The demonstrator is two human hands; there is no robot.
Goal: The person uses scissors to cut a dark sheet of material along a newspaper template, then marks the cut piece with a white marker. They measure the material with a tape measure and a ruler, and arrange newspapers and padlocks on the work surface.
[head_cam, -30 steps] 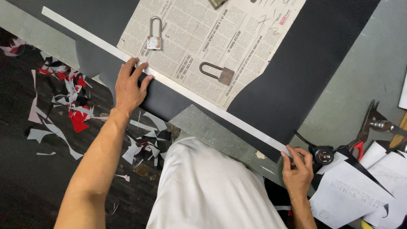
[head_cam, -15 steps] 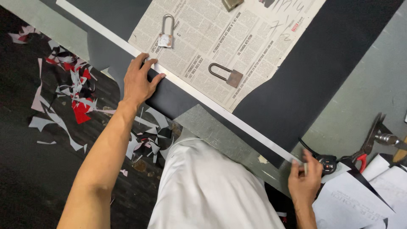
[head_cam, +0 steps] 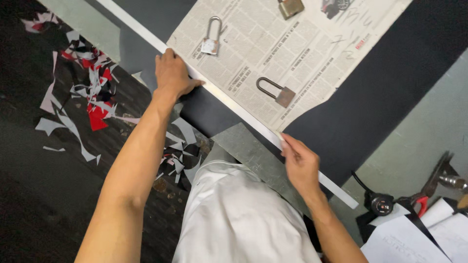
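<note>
White straightedge strip [head_cam: 229,100], long and narrow, laid diagonally from 11 o'clock down to 4 o'clock across a dark sheet [head_cam: 390,83] spread over the work surface. Underneath and beside the strip, a sheet of newspaper [head_cam: 287,53] at 12 o'clock, its lower edge running along the strip. Dark floor [head_cam: 39,195] at 9 o'clock, littered with grey, white and red paper scraps [head_cam: 92,92]. Pale grey surface [head_cam: 429,131] at 3 o'clock. White garment [head_cam: 239,214] at 6 o'clock. Stack of white papers [head_cam: 414,241] at 5 o'clock, with red-handled pliers [head_cam: 429,190] and a small black round tool [head_cam: 382,204] just beside. Left hand [head_cam: 171,75] flat, fingers spread, pressing down on the strip at 11 o'clock. Right hand [head_cam: 300,163] at centre, fingers curled, thumb and fingertips pinching the strip's edge. Three padlocks resting on the newspaper: a silver padlock [head_cam: 211,36], a dark padlock [head_cam: 275,91], a brass padlock [head_cam: 291,7] at the top edge.
</note>
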